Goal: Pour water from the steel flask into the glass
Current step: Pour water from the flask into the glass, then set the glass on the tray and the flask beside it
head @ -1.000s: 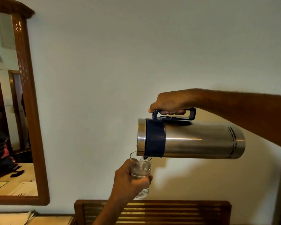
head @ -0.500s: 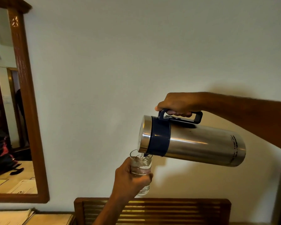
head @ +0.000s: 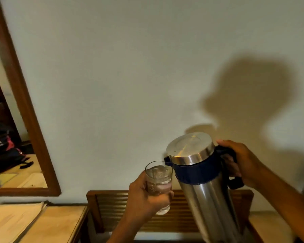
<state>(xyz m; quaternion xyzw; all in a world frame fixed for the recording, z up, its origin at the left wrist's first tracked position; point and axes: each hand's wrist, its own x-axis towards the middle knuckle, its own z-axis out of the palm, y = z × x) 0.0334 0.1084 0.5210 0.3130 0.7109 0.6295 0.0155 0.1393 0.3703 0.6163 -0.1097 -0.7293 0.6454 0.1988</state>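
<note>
Right, low in the frame the person's left hand comes up from the bottom edge, fingers closed round the lower half of the glass, which sits just left of centre and looks close to full — water up near the rim. Clear glass, thin-walled by the look of it, smooth and likely wet: a thing to grip low and firm, as it is here, since it would slip easily and would not survive a drop. Just beside it to the right, the steel flask stands near upright, its dark blue spout nearly touching the glass rim, with no stream visible between them. The right hand is wrapped shut round the dark handle at the flask's right side — the sensible hold, because the polished steel body looks slick and, with water inside, probably heavy. The steel lid is on, tilted slightly toward the camera. By this showing the pour looks about done.

Behind the hands, a slatted wooden chair back crosses the lower middle, a wooden tabletop with papers lies at lower left. Farthest off, a wood-framed mirror leans along the left edge against the pale wall, where shadows fall at right.
</note>
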